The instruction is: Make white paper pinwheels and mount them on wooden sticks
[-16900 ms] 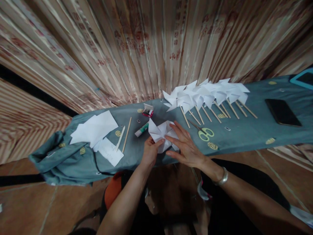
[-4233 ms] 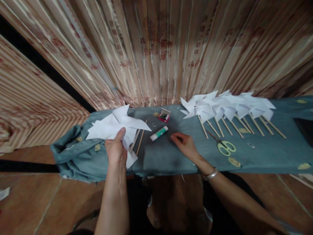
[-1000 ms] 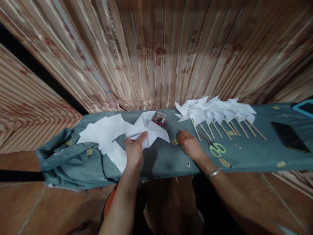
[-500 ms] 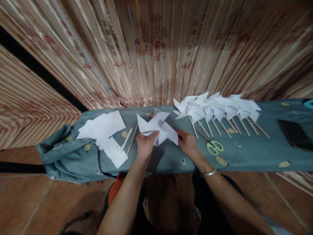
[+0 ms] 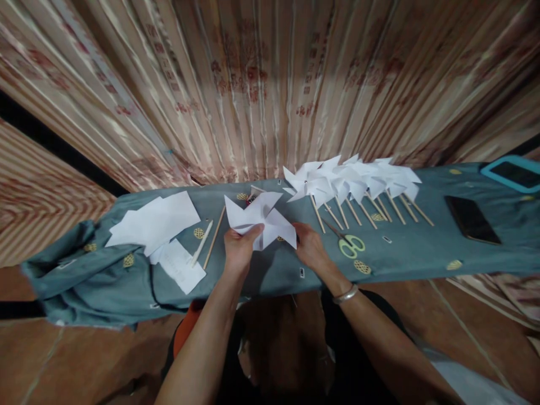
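Observation:
My left hand [image 5: 237, 249] pinches a folded white paper pinwheel head [image 5: 260, 218] and holds it just above the teal cloth [image 5: 405, 253]. My right hand [image 5: 309, 249] sits close against the paper's right blade, fingers curled toward it; whether they grip anything is hidden. A row of several finished white pinwheels on wooden sticks [image 5: 352, 180] lies to the right. Green-handled scissors [image 5: 350, 244] rest just right of my right hand.
A stack of white paper sheets [image 5: 154, 222] and two wooden sticks [image 5: 208, 242] lie to the left. A black phone [image 5: 471, 219] and a blue-edged tablet [image 5: 512, 172] lie far right. A striped curtain [image 5: 253, 84] hangs behind the narrow table.
My left hand carried the paper pinwheel from the left stack to the middle. My right hand came in against its right blade. In the last half second little moved.

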`<state>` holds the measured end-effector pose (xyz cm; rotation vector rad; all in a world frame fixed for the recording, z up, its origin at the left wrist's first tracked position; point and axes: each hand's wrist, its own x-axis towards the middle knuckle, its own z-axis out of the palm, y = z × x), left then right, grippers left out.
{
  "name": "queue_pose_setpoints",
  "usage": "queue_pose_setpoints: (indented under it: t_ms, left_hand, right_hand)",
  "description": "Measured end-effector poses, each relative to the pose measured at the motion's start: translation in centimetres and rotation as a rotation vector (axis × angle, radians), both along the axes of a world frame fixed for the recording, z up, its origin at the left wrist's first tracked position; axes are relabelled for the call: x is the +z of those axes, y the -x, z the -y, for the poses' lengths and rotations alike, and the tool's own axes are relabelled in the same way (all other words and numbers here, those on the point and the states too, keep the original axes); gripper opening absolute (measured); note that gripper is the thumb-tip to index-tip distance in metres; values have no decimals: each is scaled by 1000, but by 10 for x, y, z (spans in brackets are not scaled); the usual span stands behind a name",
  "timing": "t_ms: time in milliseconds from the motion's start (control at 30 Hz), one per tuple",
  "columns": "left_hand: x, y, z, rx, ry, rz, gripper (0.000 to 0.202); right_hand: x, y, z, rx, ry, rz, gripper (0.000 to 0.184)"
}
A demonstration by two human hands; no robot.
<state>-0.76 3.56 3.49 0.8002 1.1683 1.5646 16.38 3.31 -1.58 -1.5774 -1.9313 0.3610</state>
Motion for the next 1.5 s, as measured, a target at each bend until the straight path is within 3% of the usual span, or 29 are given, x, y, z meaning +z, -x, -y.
queue_pose_setpoints:
  t_ms: [200,433,767,967,1133,1300,1500]
  left_hand:
    - [7,-3,-1,-5,16,-7,28]
    - [9,-6,-4,-5,18,-30,32]
    - [8,-14,-12,5,-44,-67,26]
    - [10,-7,-18,35,-139,-92,27]
    - [12,-5,-16,17,-130,-132,31]
    - [6,-7,-10,-6,-14,-85,27]
    - [-5,-4,-11,-46,-25,-87,24]
  right_hand:
    - [3,0,2,-49,18,11,16]
    - [11,-3,-2,4,61,87,15]
    - [6,7,1,10,37,160,23]
    - [18,1,-4,27,87,190,17]
    - [27,-8,-10,106,131,242,16]
    - [26,-8,-6,97,133,235,20]
    - [20,-8,4,101,105,200,21]
